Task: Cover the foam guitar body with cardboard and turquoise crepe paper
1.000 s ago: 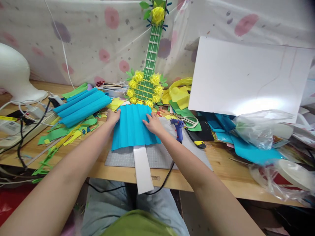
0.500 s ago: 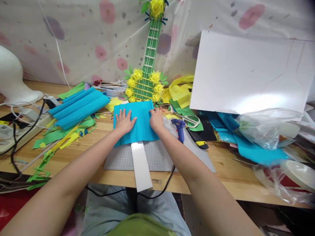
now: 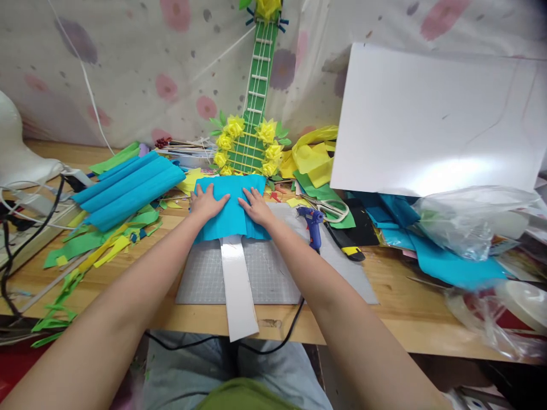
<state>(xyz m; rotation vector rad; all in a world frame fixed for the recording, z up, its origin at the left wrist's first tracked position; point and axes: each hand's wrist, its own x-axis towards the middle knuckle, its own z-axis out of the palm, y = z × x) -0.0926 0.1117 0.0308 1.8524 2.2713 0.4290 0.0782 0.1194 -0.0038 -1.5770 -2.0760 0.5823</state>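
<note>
At the far left of the table [image 3: 149,285], a power strip [image 3: 64,213] sits beside a folded blue paper [image 3: 132,191]. Green and yellow scraps [image 3: 117,245] lie in front of the paper. The left hand [image 3: 207,204] rests palm down, grip released, fingers spread on the left part of the blue sheet [image 3: 231,225]. I see this sheet over the rear of the grey mat [image 3: 196,282]; 1 white strip [image 3: 238,290] projects from its near edge past the table edge. A green guitar model [image 3: 256,105] stands behind. The right hand [image 3: 257,208] lies flat on the sheet's right part, grip likewise released. To its right: 1 glue gun [image 3: 314,225], 1 pair of scissors [image 3: 335,210], then 1 white board [image 3: 427,125], tilted back.
</note>
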